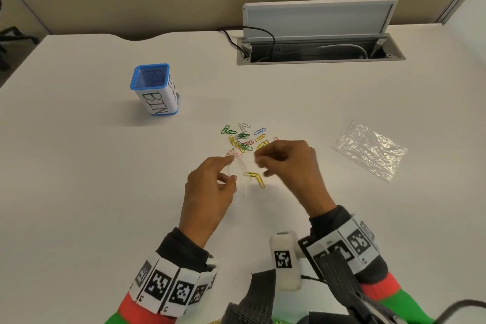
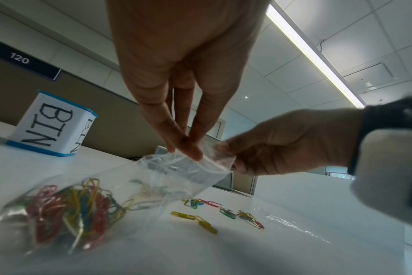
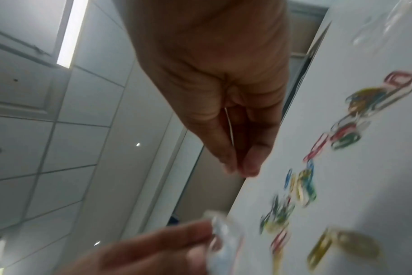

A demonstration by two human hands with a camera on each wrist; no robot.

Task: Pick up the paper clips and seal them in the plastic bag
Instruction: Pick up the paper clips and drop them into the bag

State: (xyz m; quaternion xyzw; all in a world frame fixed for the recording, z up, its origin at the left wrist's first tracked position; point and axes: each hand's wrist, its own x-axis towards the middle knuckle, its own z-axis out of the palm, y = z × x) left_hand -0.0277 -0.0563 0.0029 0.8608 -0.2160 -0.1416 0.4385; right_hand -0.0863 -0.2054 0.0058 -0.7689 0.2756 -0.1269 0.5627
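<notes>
Left hand (image 2: pixel 176 61) pinches the mouth of the plastic bag (image 2: pixel 120 186), thumb against fingertips; bag is part-filled with coloured clips and sags to the table (image 1: pixel 79 179). Right hand (image 1: pixel 286 163) has fingers curled at the bag's opening; whether it grips the rim or a clip, cannot tell. Loose paper clips (image 1: pixel 243 139) lie just beyond both hands. Second empty bag (image 1: pixel 370 150) right of the right hand. Blue BIN cup (image 1: pixel 155 88) far left.

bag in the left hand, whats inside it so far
The plastic bag holds a bunch of coloured paper clips bunched at its bottom: red, yellow, some blue and green. Their number can't be told, as they overlap. Its mouth is open, pinched by the left hand.
</notes>
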